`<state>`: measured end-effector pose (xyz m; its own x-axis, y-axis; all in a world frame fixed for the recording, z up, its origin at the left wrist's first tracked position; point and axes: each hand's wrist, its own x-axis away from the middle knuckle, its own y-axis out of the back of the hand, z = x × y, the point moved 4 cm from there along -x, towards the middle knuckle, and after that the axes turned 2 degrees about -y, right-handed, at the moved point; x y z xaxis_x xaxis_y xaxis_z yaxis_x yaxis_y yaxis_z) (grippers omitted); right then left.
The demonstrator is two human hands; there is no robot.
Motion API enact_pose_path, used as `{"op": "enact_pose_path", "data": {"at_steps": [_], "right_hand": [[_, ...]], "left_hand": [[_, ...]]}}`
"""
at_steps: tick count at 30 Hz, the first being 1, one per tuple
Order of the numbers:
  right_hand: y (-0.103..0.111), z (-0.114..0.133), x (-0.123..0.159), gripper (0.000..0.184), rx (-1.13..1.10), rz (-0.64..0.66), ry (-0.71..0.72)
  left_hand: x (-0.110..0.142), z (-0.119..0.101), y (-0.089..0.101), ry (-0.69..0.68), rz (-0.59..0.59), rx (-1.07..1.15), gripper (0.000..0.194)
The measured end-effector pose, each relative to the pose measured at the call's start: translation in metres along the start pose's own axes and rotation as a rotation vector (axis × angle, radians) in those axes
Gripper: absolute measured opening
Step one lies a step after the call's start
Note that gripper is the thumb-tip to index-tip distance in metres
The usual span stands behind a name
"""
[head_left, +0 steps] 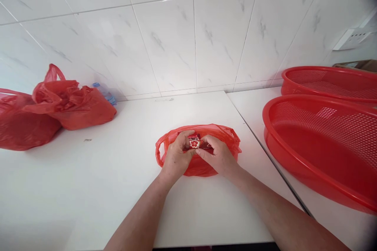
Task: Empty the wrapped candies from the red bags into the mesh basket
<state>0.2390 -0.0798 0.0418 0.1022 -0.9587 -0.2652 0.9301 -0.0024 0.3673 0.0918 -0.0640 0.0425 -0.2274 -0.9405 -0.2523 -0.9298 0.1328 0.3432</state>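
A small red plastic bag (226, 135) lies open on the white table (118, 172), near its middle. Both my hands are over the bag's mouth. My left hand (176, 155) and my right hand (216, 155) pinch a small red and white packet (194, 142) between their fingertips, just above the bag. More red packets seem to lie inside the bag, mostly hidden by my fingers.
Two full red plastic bags (73, 106) sit at the far left by the tiled wall, a blue bottle cap (97, 85) behind them. Two large red mesh baskets (321, 149) stand on the right-hand table. A wall socket (355, 37) is at upper right.
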Motion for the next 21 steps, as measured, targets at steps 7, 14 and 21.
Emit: {"op": "enact_pose_path", "data": {"at_steps": [7,14,21], "right_hand": [[0.005,-0.002,-0.002,0.01,-0.077,-0.009,-0.013],[0.01,-0.001,-0.002,0.008,-0.163,-0.037,-0.035],[0.011,-0.002,-0.003,0.025,-0.308,0.016,-0.096]], "left_hand": [[0.001,-0.004,-0.005,-0.016,-0.005,-0.034,0.047],[-0.001,-0.006,-0.002,-0.109,-0.032,-0.092,0.017],[-0.001,-0.014,0.006,-0.313,-0.133,-0.292,0.011]]}}
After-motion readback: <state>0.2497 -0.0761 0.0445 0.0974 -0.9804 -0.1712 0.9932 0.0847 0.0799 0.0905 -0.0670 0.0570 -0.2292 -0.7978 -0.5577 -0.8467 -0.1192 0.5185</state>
